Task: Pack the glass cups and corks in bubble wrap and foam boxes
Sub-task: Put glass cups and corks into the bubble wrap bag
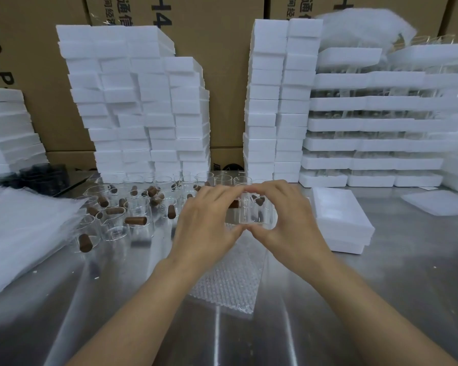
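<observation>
Holding noted: a small cluster of glass cups (249, 211) is gripped between both hands, the left hand (209, 220) curled round the 9 o'clock side and the right hand (283, 220) round the 3 o'clock side, with the thumbs almost meeting at the near edge. The cluster is held at the far end of a bubble wrap (230, 281) sheet lying on the surface (381, 299). How many cups are in the cluster cannot be told. Dark stoppers appear to sit inside the glass.

Risks, as judged:
- The glass is smooth and is pressed from two sides only, so a cup could be squeezed out of the cluster or knocked against its neighbour.
- A stopper could be tipped out if the cluster is tilted during wrapping.
- The sheet could slide on the polished metal once rolling is begun.
- Loose cups (122, 217) and corks (136, 220) at 9 to 10 o'clock lie near the left wrist and could be swept over.

Materials:
- Cups are clear, thin-walled and cylindrical.
- Corks are brown, matte and tapered.
- The wrap is clear, dimpled and rectangular.
- A foam box (339, 220) at 3 o'clock is white, matte and blocky, with many more stacked at 12 o'clock.
- The surface is brushed steel, streaked with reflections.
</observation>
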A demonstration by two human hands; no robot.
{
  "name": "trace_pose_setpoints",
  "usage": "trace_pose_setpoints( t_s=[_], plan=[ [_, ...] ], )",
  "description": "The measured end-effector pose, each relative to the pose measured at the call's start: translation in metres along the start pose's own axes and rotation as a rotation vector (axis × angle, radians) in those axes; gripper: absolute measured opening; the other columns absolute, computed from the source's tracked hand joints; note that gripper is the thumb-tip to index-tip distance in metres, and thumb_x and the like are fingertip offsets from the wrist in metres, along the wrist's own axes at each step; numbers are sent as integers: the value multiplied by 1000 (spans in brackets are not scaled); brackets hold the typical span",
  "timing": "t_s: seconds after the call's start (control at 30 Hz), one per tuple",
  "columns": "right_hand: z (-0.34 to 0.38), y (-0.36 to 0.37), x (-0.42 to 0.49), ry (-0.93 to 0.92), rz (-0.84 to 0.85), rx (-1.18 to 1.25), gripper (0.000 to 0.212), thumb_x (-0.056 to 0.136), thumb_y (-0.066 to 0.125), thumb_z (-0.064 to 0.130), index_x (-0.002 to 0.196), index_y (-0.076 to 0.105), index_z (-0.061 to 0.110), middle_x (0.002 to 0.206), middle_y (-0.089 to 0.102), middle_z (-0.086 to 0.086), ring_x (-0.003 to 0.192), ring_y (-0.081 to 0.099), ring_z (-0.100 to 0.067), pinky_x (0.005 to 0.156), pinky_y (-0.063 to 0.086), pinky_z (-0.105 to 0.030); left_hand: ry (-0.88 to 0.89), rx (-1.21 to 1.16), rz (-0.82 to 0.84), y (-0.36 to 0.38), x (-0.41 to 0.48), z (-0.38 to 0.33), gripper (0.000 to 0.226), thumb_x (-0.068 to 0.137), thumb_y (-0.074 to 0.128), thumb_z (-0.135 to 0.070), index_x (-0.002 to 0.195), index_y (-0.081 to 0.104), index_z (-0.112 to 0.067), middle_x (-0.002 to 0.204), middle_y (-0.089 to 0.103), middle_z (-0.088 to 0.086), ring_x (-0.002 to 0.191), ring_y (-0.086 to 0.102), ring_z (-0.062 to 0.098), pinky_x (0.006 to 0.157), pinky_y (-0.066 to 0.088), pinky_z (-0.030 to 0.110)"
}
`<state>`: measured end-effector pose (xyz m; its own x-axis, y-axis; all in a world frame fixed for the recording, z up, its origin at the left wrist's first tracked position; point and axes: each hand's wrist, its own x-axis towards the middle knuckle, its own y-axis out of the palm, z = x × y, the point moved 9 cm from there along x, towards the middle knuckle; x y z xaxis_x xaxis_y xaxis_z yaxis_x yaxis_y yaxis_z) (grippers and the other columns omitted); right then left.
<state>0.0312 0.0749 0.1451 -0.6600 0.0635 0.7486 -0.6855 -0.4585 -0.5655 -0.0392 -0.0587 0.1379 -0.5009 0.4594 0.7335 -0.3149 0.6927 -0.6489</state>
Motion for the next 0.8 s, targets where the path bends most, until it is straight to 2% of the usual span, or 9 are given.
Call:
trace_pose_setpoints(
  t_s=[0.1,0.17,0.23,0.4,0.47,0.53,0.6,0.73,0.8],
  plan=[
    [-8,2,0,34,20,19,71,83,85,40,143,49,44,136,50,30,129,45,1,111,34,-27,-50,-44,14,1,1,5,69,84,80,-56,147,57,-40,126,68,-22,118,54,6,97,49,37],
    [-18,3,0,85,54,41,78,81,78,56,149,42,44,141,44,32,134,38,3,109,27,-17,-83,-52,13,2,1,11,69,84,82,-54,147,56,-43,126,68,-23,118,51,3,97,49,37],
    [-26,4,0,119,80,55,82,75,70,69,149,44,42,139,46,31,131,38,3,104,27,-12,-103,-59,20,4,0,14,72,85,87,-49,149,55,-44,128,67,-22,120,50,3,100,49,39],
    [-37,4,-1,174,102,79,82,68,69,80,139,55,42,129,57,28,119,51,6,99,39,-20,-96,-45,67,12,-2,16,74,88,83,-53,153,50,-44,130,65,-23,121,44,-1,103,43,37],
    [-37,6,-1,165,115,64,78,69,68,79,136,54,44,129,55,28,119,49,5,100,39,-23,-109,-37,61,12,-1,17,72,85,86,-48,147,51,-47,122,63,-28,116,45,-4,104,44,38],
    [-36,7,-1,146,123,48,68,74,76,67,135,53,45,129,51,31,118,45,8,104,39,-26,-116,-37,56,12,-1,17,69,83,89,-46,140,51,-50,115,57,-33,113,48,-4,103,43,37],
    [-33,7,0,113,109,32,62,77,83,56,131,54,44,125,52,31,115,46,10,105,42,-29,-109,-39,51,12,-1,16,68,83,89,-45,138,50,-51,117,55,-33,117,51,-1,104,41,36],
    [-29,4,0,77,79,59,60,75,76,71,125,57,44,119,59,27,115,54,2,98,45,-23,-102,-62,93,15,0,17,69,88,84,-48,147,49,-48,131,63,-24,127,49,2,111,44,42],
    [-31,4,-1,79,71,97,59,76,76,72,127,54,51,122,57,31,117,53,5,96,42,-18,-136,-187,118,19,0,20,69,87,85,-47,148,53,-45,133,64,-22,128,51,1,111,45,38]
  ],
)
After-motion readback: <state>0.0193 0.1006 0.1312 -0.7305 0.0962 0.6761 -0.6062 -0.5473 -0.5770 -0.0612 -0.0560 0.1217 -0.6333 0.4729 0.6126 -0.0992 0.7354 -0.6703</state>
